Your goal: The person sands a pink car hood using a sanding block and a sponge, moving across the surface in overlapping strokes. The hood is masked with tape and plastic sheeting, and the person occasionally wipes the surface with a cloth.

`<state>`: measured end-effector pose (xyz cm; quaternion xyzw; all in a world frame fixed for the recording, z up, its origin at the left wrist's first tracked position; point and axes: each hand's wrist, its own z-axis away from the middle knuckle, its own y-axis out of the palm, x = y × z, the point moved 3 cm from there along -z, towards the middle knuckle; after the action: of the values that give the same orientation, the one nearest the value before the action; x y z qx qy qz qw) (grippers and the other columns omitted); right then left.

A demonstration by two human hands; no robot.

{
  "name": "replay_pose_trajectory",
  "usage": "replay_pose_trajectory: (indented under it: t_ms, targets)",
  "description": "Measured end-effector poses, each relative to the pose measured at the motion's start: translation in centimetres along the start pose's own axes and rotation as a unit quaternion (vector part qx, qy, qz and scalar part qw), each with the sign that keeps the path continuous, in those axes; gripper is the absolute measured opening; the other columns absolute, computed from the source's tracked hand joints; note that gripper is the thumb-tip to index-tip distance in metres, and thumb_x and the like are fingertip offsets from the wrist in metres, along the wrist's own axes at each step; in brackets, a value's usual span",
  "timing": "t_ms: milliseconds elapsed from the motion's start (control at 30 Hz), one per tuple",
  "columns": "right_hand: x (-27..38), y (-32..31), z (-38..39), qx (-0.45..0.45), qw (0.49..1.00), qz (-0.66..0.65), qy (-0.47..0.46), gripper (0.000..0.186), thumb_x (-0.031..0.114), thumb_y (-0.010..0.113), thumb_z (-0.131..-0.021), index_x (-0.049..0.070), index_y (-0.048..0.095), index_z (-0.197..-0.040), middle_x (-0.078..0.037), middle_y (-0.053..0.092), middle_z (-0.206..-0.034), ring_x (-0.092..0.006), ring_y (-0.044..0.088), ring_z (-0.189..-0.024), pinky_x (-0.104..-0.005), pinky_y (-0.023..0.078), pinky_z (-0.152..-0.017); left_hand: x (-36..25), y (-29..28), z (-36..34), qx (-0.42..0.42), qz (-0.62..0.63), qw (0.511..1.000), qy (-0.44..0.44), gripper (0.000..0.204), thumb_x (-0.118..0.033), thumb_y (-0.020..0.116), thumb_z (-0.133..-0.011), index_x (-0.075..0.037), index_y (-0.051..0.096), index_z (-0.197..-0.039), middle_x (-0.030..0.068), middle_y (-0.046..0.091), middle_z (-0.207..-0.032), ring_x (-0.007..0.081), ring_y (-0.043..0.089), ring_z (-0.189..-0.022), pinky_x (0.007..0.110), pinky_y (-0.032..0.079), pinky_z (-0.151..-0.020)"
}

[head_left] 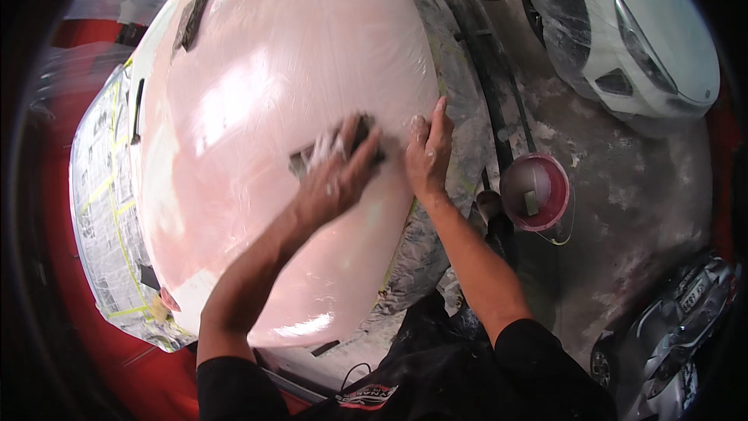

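A pale pink, wet-looking car panel (312, 47), probably the bonnet, curves across the middle in front of me. My left hand (335, 168) presses a dark, flat sanding block (302, 160) against it, fingers spread over the top and streaked with whitish residue. My right hand (428, 160) rests at the panel's right edge, the index finger stretched out and the thumb apart from it; I see nothing held there. Toward the far left of the panel lies a second dark, narrow block (192, 19), untouched.
Taped masking sheet (105, 195) covers the car's left part, and crumpled film (460, 109) hangs along the right edge. A pink bucket (562, 201) with a pale block inside stands on the floor at right. Nearby are a white car (654, 0) and a silver-and-black vehicle (678, 320).
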<state>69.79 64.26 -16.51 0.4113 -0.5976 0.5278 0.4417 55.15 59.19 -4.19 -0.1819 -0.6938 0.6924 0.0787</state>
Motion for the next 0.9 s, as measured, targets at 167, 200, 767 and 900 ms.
replay_pose_trajectory:
  t_ms: [167, 200, 767, 900]
  targets:
    - [1.1, 0.4, 1.2, 0.021, 0.999, -0.027, -0.007, 0.063, 0.014, 0.055, -0.104, -0.015, 0.028, -0.153, -0.033, 0.050, -0.134, -0.0436, 0.052, -0.117, -0.0493, 0.041, -0.105, 8.2, 2.3, -7.5, -0.063, 0.028, 0.997, 0.019, 0.062, -0.017, 0.076, -0.089, -0.010, 0.053, -0.147, 0.0267, 0.047, -0.150, 0.0470, 0.052, -0.132, 0.053, 0.049, -0.105]
    - [0.9, 0.4, 1.0, 0.022, 0.999, -0.029, -0.013, 0.063, 0.013, 0.054, -0.104, -0.015, 0.027, -0.153, -0.033, 0.050, -0.134, -0.0429, 0.051, -0.118, -0.0496, 0.040, -0.105, 9.9, 0.8, -12.2, -0.071, -0.014, 0.996, 0.053, 0.054, -0.021, 0.072, -0.093, -0.008, 0.055, -0.143, 0.0248, 0.051, -0.146, 0.0463, 0.056, -0.127, 0.052, 0.050, -0.104]
    - [0.0, 0.4, 0.9, 0.008, 0.998, 0.017, -0.063, 0.062, 0.016, 0.056, -0.102, -0.012, 0.034, -0.152, -0.033, 0.041, -0.150, -0.0438, 0.043, -0.132, -0.0534, 0.028, -0.112, 13.5, 1.3, -15.8, -0.039, -0.112, 0.989, 0.089, 0.041, -0.027, 0.056, -0.101, -0.016, 0.060, -0.140, 0.0097, 0.059, -0.140, 0.0380, 0.045, -0.138, 0.056, 0.038, -0.113]
    - [2.2, 0.7, 1.6, 0.038, 0.998, 0.005, -0.054, 0.063, 0.017, 0.057, -0.102, -0.013, 0.033, -0.152, -0.032, 0.041, -0.151, -0.0432, 0.044, -0.131, -0.0537, 0.027, -0.113, 19.2, -1.0, -19.6, -0.092, -0.133, 0.980, -0.116, 0.035, -0.023, 0.056, -0.100, -0.012, 0.062, -0.133, 0.0197, 0.065, -0.124, 0.0427, 0.062, -0.112, 0.054, 0.049, -0.098]
